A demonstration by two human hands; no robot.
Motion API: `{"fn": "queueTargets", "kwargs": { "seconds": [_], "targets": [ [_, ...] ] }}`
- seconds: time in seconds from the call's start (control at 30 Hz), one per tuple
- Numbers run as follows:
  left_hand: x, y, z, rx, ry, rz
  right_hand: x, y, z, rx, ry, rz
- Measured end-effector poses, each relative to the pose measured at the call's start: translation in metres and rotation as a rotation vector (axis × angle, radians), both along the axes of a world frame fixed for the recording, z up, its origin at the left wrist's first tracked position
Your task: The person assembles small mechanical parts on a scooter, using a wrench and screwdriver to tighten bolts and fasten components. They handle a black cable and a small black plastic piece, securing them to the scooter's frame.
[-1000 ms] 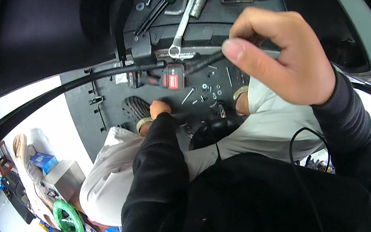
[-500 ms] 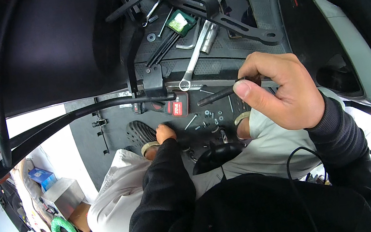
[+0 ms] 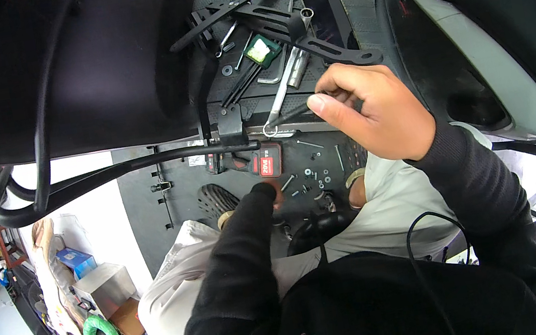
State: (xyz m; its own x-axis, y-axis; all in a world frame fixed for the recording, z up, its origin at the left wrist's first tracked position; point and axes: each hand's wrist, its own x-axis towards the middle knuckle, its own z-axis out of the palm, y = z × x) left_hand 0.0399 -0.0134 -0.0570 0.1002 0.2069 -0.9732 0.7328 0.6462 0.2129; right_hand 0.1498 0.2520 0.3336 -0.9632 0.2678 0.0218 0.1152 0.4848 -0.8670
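My right hand (image 3: 374, 108) is closed, pinching a slim black rod (image 3: 293, 115) between thumb and fingers. It resembles a long bolt, though its far end in my grip is hidden. The rod's tip lies in line with the ring end of a silver wrench (image 3: 283, 95) on the black footboard; whether they touch I cannot tell. Low between my knees, my left hand (image 3: 277, 196) is mostly covered by its dark sleeve, its fingers hidden. Nearest to it are a red and black power tool (image 3: 265, 161) and loose screws (image 3: 289, 182) on the dark floor mat.
On the footboard lie a slotted black bracket (image 3: 334, 52), a phone (image 3: 331, 21), a green packet (image 3: 261, 50), black hex keys (image 3: 241, 86) and a washer (image 3: 227, 71). A bent black tube (image 3: 141, 162) crosses at left. Washers and nuts (image 3: 317, 175) are scattered on the mat.
My right hand has moved left and slightly up in the picture with the rod, toward the wrench's ring. My left hand has shifted right, nearer the loose screws. The view has shifted slightly.
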Motion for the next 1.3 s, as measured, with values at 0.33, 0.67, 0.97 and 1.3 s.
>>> {"fn": "queueTargets", "kwargs": {
  "seconds": [0.33, 0.67, 0.97, 1.3],
  "targets": [
    [-0.041, 0.057, 0.341, 0.713, -0.276, 1.017, 0.012, -0.006, 0.014, -0.008, 0.244, -0.089],
    [0.009, 0.018, 0.403, 0.911, -0.277, 1.808, 0.031, -0.035, 0.021, 0.05, 0.275, 0.103],
    [0.012, 0.022, 0.393, 1.105, 0.07, 1.506, 0.027, -0.046, 0.018, 0.296, 0.406, 0.115],
    [0.012, 0.028, 0.38, 1.013, 0.184, 1.345, 0.033, -0.062, -0.002, 0.556, 0.473, 0.245]
  ]
}}
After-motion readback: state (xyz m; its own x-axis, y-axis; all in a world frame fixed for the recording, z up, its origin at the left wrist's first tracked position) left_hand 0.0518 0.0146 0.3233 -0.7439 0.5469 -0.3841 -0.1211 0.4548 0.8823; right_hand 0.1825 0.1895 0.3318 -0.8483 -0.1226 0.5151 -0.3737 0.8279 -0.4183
